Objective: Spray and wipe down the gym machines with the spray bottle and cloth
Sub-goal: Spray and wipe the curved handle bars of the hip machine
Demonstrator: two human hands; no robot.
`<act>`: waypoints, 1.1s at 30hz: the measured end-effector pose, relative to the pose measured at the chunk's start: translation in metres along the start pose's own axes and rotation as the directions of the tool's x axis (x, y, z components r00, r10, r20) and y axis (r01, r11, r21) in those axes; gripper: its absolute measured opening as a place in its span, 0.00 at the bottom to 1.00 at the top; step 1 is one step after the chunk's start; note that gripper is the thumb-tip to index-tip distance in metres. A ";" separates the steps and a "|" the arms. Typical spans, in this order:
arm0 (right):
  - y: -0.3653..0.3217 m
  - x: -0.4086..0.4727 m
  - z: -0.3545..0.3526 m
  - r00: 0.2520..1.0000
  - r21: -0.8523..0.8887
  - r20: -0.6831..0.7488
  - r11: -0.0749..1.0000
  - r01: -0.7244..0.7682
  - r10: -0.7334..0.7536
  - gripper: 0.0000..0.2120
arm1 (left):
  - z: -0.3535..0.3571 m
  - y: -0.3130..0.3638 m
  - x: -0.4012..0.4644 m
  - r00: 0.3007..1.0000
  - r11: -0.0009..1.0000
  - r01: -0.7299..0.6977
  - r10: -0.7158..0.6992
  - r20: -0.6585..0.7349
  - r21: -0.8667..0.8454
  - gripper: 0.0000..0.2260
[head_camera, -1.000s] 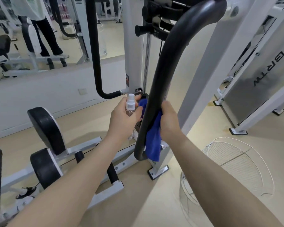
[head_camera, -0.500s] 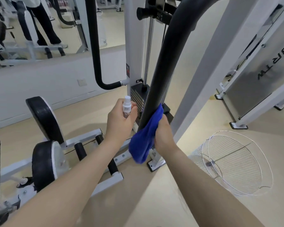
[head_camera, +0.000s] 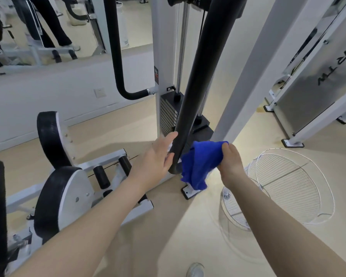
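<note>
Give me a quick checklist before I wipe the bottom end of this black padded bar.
1. Blue cloth in the right hand: ok, pinched at its top edge.
2. Cloth on the black padded bar: not ok, hanging beside it.
3. Left hand steadying the bar: ok, fingers touch its lower end.
4. Spray bottle ready: cannot tell, mostly hidden behind the left hand.
5. Wire basket clear of the bar: ok.

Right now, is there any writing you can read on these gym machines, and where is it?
"BRTW": large dark letters, seen turned round, on the silver metal panel of the machine at right.
Small dark sticker with red on the white weight-stack column: too blurred to read.
Nothing else legible.
</note>
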State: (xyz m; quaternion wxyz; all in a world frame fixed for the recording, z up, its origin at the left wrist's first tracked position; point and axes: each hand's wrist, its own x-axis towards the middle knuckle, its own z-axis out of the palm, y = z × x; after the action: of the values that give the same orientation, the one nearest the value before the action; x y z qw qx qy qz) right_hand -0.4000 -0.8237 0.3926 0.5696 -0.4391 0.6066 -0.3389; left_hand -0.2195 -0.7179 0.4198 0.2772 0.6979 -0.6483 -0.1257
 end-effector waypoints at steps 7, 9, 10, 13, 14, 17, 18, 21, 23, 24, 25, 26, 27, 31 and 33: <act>0.019 0.002 -0.011 0.991 -0.167 -0.091 0.980 -0.108 0.094 0.12 | 0.041 -0.004 0.019 0.964 0.952 0.233 -0.253 -0.080 -0.199 0.22; 0.020 0.005 -0.010 0.990 -0.152 -0.096 0.981 -0.121 0.107 0.12 | 0.050 -0.004 0.022 0.954 0.941 0.234 -0.271 -0.130 -0.244 0.20; 0.019 0.006 -0.010 0.991 -0.152 -0.096 0.982 -0.112 0.098 0.12 | 0.053 -0.004 0.023 0.951 0.941 0.232 -0.273 -0.147 -0.244 0.19; 0.020 0.010 -0.009 0.996 -0.147 -0.067 0.987 -0.071 0.062 0.13 | 0.057 -0.006 0.021 0.951 0.951 0.237 -0.269 -0.154 -0.200 0.16; 0.022 0.011 -0.009 0.997 -0.143 -0.050 0.988 -0.065 0.058 0.12 | 0.060 -0.007 0.017 0.947 0.944 0.263 -0.293 -0.135 -0.200 0.16; 0.031 0.015 -0.014 0.999 -0.150 -0.032 0.988 -0.048 0.044 0.11 | 0.078 -0.015 -0.007 0.893 0.875 0.440 -0.449 0.001 -0.202 0.22; 0.037 0.017 -0.018 0.999 -0.165 -0.037 0.985 -0.043 0.037 0.11 | 0.089 -0.016 -0.017 0.879 0.869 0.476 -0.472 0.059 -0.133 0.24; 0.059 0.025 -0.038 0.994 -0.206 -0.096 0.975 -0.079 0.061 0.11 | 0.132 -0.016 -0.037 0.901 0.913 0.350 -0.389 0.191 0.209 0.25; 0.074 0.030 -0.053 0.988 -0.247 -0.135 0.962 -0.112 0.080 0.11 | 0.158 -0.013 -0.029 0.936 0.919 0.256 -0.313 0.160 0.300 0.25; 0.082 0.036 -0.061 0.986 -0.265 -0.138 0.956 -0.125 0.090 0.10 | 0.171 -0.009 -0.018 0.940 0.914 0.250 -0.308 0.146 0.319 0.25; 0.089 0.041 -0.068 0.986 -0.277 -0.135 0.952 -0.131 0.096 0.10 | 0.179 -0.006 -0.006 0.930 0.904 0.270 -0.334 0.152 0.330 0.24; 0.095 0.046 -0.073 0.987 -0.281 -0.128 0.951 -0.132 0.099 0.10 | 0.185 -0.002 0.007 0.912 0.894 0.311 -0.376 0.164 0.323 0.24; 0.100 0.051 -0.077 0.987 -0.281 -0.124 0.951 -0.132 0.101 0.10 | 0.193 0.000 0.019 0.892 0.887 0.351 -0.414 0.179 0.301 0.24; 0.114 0.067 -0.090 0.990 -0.275 -0.098 0.953 -0.126 0.102 0.10 | 0.210 0.008 0.052 0.878 0.880 0.394 -0.446 0.172 0.266 0.23; 0.119 0.073 -0.096 0.991 -0.266 -0.083 0.956 -0.126 0.107 0.11 | 0.212 0.006 0.053 0.878 0.867 0.405 -0.458 0.142 0.291 0.21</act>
State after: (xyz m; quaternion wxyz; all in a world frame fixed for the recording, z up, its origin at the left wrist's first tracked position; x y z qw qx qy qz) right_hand -0.5096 -0.8532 0.2668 0.5022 -0.4645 0.6911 -0.2334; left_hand -0.3309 -0.8166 0.2600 0.0820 0.8383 -0.5106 -0.1727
